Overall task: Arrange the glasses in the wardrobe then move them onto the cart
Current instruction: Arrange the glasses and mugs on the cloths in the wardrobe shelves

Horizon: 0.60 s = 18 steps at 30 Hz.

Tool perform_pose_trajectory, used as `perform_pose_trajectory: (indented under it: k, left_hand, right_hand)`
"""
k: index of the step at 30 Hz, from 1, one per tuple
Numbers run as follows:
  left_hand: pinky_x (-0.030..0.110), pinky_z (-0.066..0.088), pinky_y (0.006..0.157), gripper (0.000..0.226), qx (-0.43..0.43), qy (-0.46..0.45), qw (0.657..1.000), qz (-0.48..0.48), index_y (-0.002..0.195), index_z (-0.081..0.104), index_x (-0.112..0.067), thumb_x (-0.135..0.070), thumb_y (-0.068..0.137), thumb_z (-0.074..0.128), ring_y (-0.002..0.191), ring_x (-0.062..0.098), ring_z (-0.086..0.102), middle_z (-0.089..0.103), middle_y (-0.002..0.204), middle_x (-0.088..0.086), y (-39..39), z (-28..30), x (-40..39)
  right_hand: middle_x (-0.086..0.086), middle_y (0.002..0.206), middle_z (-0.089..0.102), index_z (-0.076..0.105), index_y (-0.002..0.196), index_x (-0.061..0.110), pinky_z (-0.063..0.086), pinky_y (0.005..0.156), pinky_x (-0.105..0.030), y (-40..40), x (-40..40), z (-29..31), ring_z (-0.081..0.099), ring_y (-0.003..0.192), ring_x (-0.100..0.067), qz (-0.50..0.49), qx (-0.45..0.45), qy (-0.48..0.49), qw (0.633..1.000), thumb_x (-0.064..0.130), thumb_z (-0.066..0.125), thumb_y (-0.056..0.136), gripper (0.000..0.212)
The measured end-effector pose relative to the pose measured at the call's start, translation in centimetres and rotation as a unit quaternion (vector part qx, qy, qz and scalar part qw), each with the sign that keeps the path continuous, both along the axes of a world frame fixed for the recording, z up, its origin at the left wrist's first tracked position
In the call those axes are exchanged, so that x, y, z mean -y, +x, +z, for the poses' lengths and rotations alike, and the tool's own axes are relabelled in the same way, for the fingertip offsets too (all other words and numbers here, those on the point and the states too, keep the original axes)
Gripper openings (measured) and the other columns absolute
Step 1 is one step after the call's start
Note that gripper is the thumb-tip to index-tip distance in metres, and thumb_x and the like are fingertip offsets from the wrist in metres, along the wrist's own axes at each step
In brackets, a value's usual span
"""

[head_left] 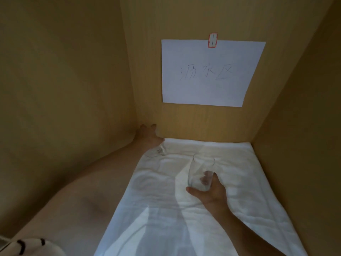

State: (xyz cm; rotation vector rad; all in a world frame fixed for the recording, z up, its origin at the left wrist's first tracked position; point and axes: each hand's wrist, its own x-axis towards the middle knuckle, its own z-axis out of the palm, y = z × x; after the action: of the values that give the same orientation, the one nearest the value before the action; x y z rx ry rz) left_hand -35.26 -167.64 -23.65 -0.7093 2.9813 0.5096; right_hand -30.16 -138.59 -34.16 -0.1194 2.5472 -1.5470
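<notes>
I look into a wooden wardrobe compartment lined with a white towel (239, 182). My right hand (212, 193) grips the base of a clear tumbler (200, 172), which stands roughly upright over the middle of the towel. My left hand (149, 135) reaches into the back left corner with its fingers spread over a second clear glass (156, 151). That glass sits at the towel's far left edge. Whether the left hand grips it or only touches it is unclear.
A white paper sheet (212, 72) with handwritten characters is taped to the back wall (184, 15). Wooden side walls (64, 71) close in on the left and right. A striped sleeve (27, 246) shows at the bottom left.
</notes>
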Motion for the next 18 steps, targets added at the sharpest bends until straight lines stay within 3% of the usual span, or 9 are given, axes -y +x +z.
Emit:
perform_pose_trajectory:
  k: [2,6,9,13,15,18]
  left_hand:
    - [0.039,0.036,0.115,0.088,0.018,0.042,0.999,-0.023,0.161,0.017,-0.027,-0.049,0.091,0.066,0.146,0.036,0.030,0.024,0.161,0.015,0.2,-0.2,0.4]
    - [0.037,0.030,0.119,0.090,0.003,0.053,0.997,-0.049,0.162,0.008,-0.027,-0.042,0.095,0.065,0.153,0.029,0.017,0.007,0.167,0.010,1.0,-1.1,0.9]
    - [0.040,0.029,0.119,0.088,0.005,0.044,0.998,-0.053,0.162,0.003,-0.030,-0.044,0.097,0.061,0.152,0.032,0.019,-0.005,0.167,0.010,1.2,-1.6,0.9]
    - [0.041,0.031,0.118,0.088,0.001,0.040,0.998,-0.056,0.162,0.004,-0.030,-0.044,0.097,0.061,0.152,0.034,0.017,-0.002,0.167,0.010,1.0,-1.6,1.0]
    - [0.042,0.032,0.117,0.087,-0.001,0.042,0.997,-0.057,0.162,0.005,-0.031,-0.044,0.097,0.062,0.150,0.036,0.022,-0.001,0.166,0.010,1.1,-1.6,1.1]
    - [0.043,0.034,0.117,0.086,-0.002,0.043,0.997,-0.059,0.162,0.005,-0.032,-0.045,0.097,0.061,0.147,0.035,0.030,-0.002,0.166,0.009,1.3,-1.7,1.3]
  right_hand:
    - [0.013,0.097,0.066,0.055,0.118,0.035,0.044,0.077,-0.021,-1.2,0.2,1.2,0.065,0.095,-0.009,0.012,0.026,0.014,0.999,0.051,0.099,0.042,0.089]
    - [0.007,0.112,0.062,0.039,0.149,0.033,0.047,0.084,-0.028,-4.0,1.2,4.7,0.062,0.104,-0.016,0.058,0.001,0.102,0.993,0.064,0.092,0.052,0.115]
    - [-0.015,0.141,0.045,0.025,0.156,0.039,0.045,0.102,-0.037,-6.2,1.7,7.3,0.053,0.124,-0.032,0.066,-0.002,0.161,0.985,0.060,0.092,0.057,0.121]
    - [-0.020,0.146,0.027,0.010,0.159,0.044,0.052,0.096,-0.039,-8.7,2.8,10.8,0.060,0.116,-0.037,0.136,-0.015,0.334,0.933,0.049,0.093,0.063,0.127]
    - [-0.018,0.142,0.034,0.013,0.159,0.038,0.053,0.091,-0.042,-9.4,3.7,12.2,0.057,0.118,-0.039,0.158,-0.058,0.402,0.900,0.046,0.093,0.063,0.125]
    - [-0.013,0.129,0.047,0.033,0.148,0.026,0.052,0.089,-0.043,-10.1,5.5,13.8,0.053,0.115,-0.036,0.157,-0.130,0.443,0.873,0.046,0.092,0.062,0.106]
